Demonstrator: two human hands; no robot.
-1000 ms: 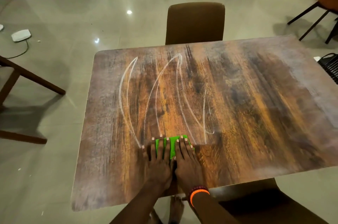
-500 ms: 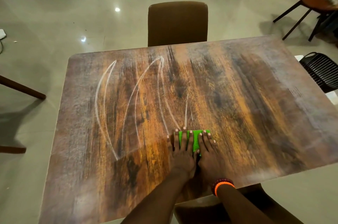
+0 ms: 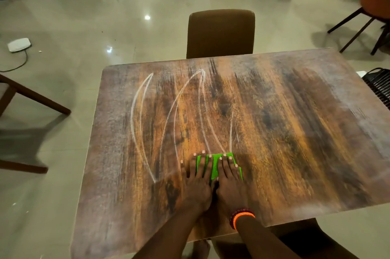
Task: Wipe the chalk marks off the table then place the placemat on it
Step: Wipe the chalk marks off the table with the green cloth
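Observation:
A folded green cloth (image 3: 214,166) lies on the wooden table (image 3: 295,132) near its front middle. My left hand (image 3: 197,180) and my right hand (image 3: 231,182) press flat on the cloth side by side, fingers straight and spread. White chalk marks (image 3: 175,111) run as long curved lines from the far left of the table down to the cloth. An orange and red band circles my right wrist. No placemat is in view.
A brown chair (image 3: 220,33) stands at the table's far edge. Wooden chair legs (image 3: 31,96) reach in at the left, an orange chair (image 3: 373,5) stands at the far right, and a black rack (image 3: 379,87) sits by the right edge. A white device (image 3: 19,44) lies on the tiled floor.
Both hands slid the cloth to the right along the table, wiping away the lower ends of the right chalk lines. The camera view also shifted.

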